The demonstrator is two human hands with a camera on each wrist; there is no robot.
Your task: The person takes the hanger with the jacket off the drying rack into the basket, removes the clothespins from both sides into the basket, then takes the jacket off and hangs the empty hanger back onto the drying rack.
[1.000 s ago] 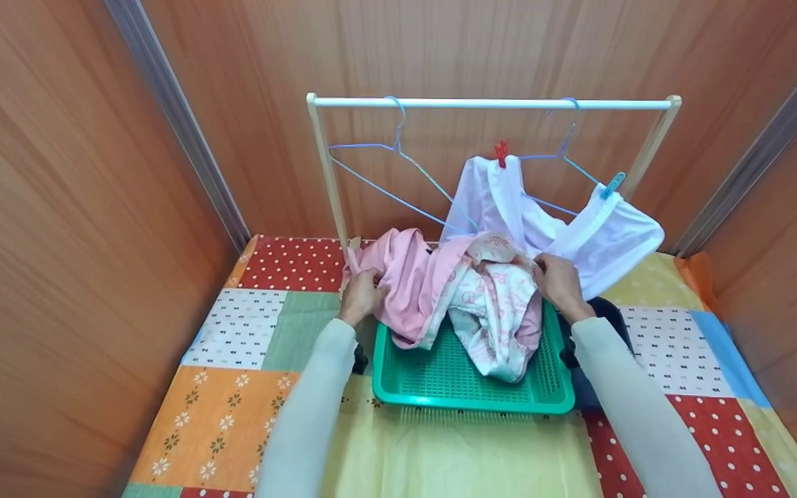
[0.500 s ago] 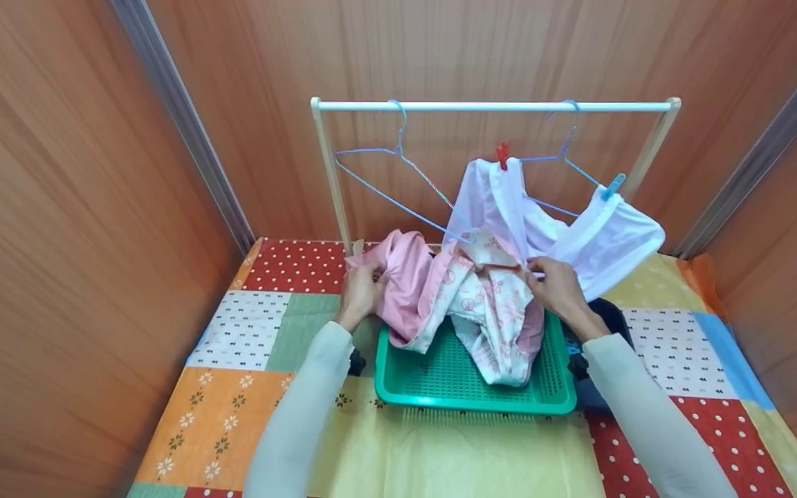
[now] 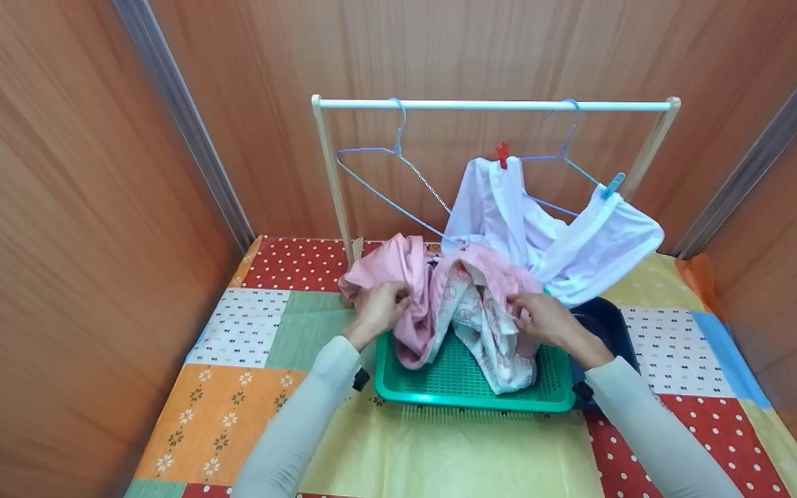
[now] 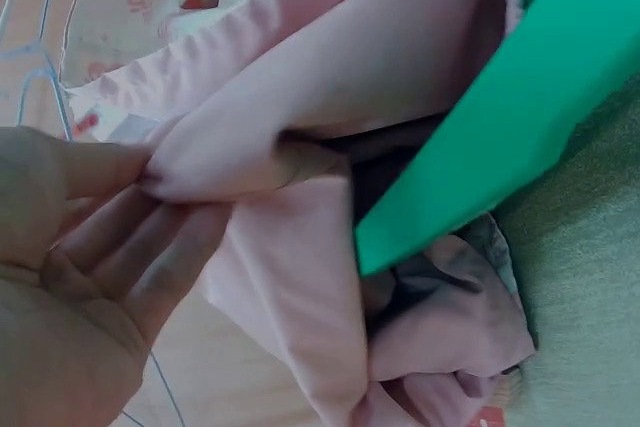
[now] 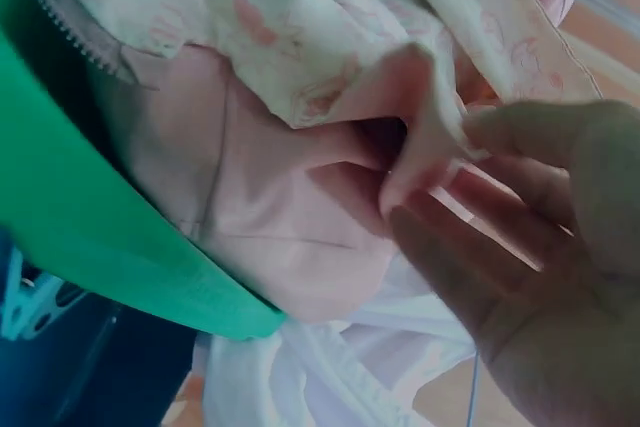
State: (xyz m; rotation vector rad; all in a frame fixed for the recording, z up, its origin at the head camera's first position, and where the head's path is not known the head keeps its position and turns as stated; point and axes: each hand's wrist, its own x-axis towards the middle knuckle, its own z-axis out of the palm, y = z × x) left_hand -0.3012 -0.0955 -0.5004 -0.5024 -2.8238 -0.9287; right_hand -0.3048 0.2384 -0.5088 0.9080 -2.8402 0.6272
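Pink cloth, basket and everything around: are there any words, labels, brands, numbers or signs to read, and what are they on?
None that can be read.
Printed pink cloth: pink prints, too blurred to read.
Patchwork spread: tiny dark marks, too small to make out.
Green basket: no writing shows.

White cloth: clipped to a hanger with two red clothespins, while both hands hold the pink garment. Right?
Not quite: only one clothespin is red. The head view shows one red clothespin and one blue-green clothespin. The rest stands: the white cloth is clipped to a hanger, and the left hand and right hand hold the pink garment.
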